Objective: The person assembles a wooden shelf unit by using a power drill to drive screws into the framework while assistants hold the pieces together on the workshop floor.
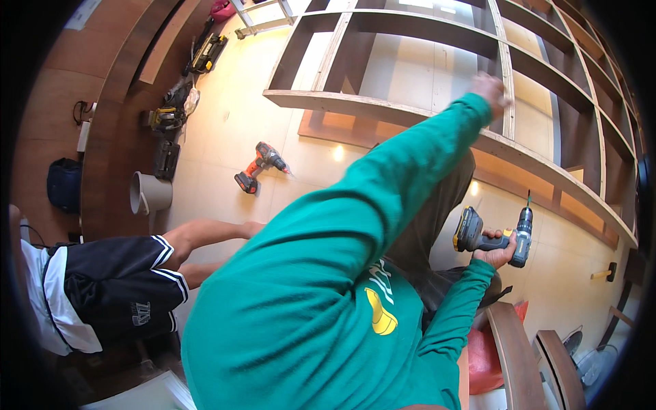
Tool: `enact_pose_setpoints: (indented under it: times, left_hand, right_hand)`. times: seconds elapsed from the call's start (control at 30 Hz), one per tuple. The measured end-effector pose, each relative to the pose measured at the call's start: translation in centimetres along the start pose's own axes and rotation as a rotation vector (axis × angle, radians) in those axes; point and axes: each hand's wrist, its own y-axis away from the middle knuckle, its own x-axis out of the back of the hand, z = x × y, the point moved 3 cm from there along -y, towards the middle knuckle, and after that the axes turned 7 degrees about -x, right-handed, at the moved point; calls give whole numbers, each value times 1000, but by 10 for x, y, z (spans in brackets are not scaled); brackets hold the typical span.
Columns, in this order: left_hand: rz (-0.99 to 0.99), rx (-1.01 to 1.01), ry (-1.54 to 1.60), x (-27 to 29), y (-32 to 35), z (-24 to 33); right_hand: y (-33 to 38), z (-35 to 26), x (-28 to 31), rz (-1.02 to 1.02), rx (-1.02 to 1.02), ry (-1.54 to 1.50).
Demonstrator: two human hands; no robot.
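Note:
My left hand (489, 93), in a green sleeve, is stretched out to a large wooden shelf frame (383, 104) with square compartments. It is beside an upright divider at the frame's near edge, and its fingers are smeared by motion. Lower down on the right, my right hand (497, 254) is wrapped round the handle of a black and yellow cordless drill (523, 239). A thin bit points from the drill up toward the frame, apart from it. An orange and black cordless drill (258, 166) lies on the floor to the left.
A person in black shorts (123, 287) is at the left, legs stretching toward me. Along the left wall are a grey bucket (152, 193) and several power tools (167, 117). A hammer (605, 273) lies at the right, with brown boards (516, 355) at the lower right.

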Motion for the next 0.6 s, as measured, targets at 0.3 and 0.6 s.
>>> enact_pose_setpoints:
  times: [0.3,0.6]
  left_hand:
    - [1339,1128,189,241,245,-291]
    - [1020,1180,488,228,242,-325]
  right_hand:
    - [3,2,8,65,-23,-58]
    - [1,4,14,80,-113,-115]
